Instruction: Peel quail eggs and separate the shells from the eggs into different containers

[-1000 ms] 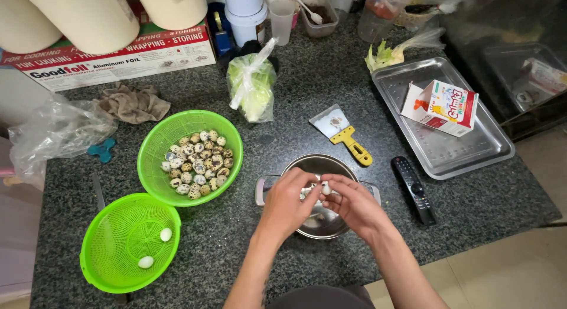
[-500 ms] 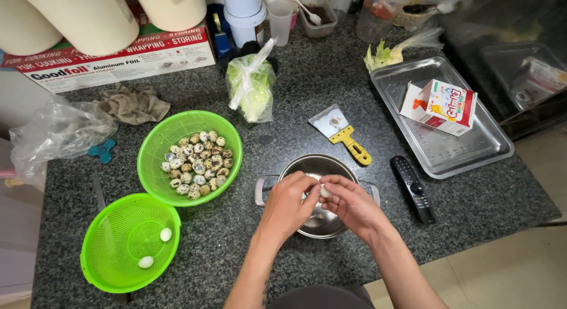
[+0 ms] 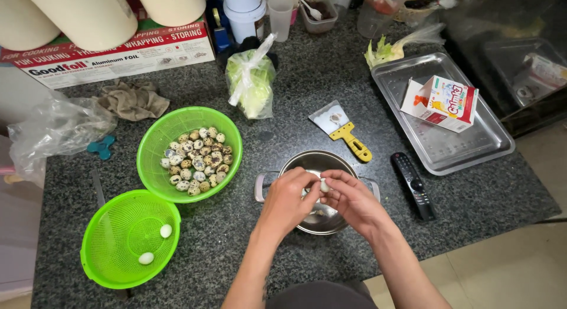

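Presently: speckled eggs (image 3: 195,163), a full heap left, in the green bowl (image 3: 155,145) left of centre; two peeled eggs (image 3: 156,244) in the strainer (image 3: 106,250), lower left; left hand (image 3: 287,202) and right hand (image 3: 353,199) pinching one small egg (image 3: 323,185) over the steel pot (image 3: 316,164), centre.

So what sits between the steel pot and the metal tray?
In the head view, a black remote control lies on the counter between the steel pot and the metal tray; the yellow-handled scraper lies further back.
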